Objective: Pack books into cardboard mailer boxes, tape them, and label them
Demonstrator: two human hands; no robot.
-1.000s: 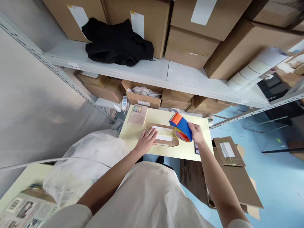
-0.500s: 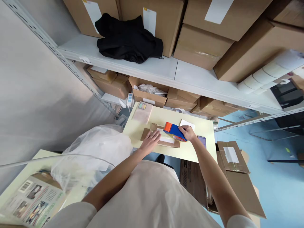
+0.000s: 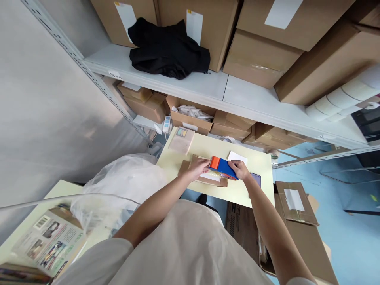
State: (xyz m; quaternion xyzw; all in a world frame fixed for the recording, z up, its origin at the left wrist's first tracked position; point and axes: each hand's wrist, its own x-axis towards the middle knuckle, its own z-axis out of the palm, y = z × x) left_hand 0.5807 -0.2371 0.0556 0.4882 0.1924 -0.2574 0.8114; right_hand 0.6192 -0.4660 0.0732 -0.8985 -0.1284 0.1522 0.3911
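Observation:
In my right hand (image 3: 240, 169) is a blue and orange tape dispenser (image 3: 224, 168), gripped by its rear end, with my fingers wrapped round it. My left hand (image 3: 198, 168) is at the dispenser's orange front end, fingers drawn together against its edge. Whatever lies between those fingertips is too small to make out. Below both hands, a small flat cardboard box (image 3: 223, 183) with a white label lies on the pale yellow table (image 3: 166, 160). The left hand and the dispenser hide part of this box.
On the table are a pinkish flat packet (image 3: 182, 141), a white paper (image 3: 237, 157) and a phone (image 3: 255, 180). Shelving (image 3: 190, 89) with cartons and a black garment (image 3: 169, 49) stands behind. White plastic sheeting (image 3: 127, 178) lies left; opened cartons (image 3: 299, 229) stand right.
My left hand has lifted from the box and moved right to the front of the tape dispenser. The dispenser stays in my right hand, still over the box. The view has shifted slightly.

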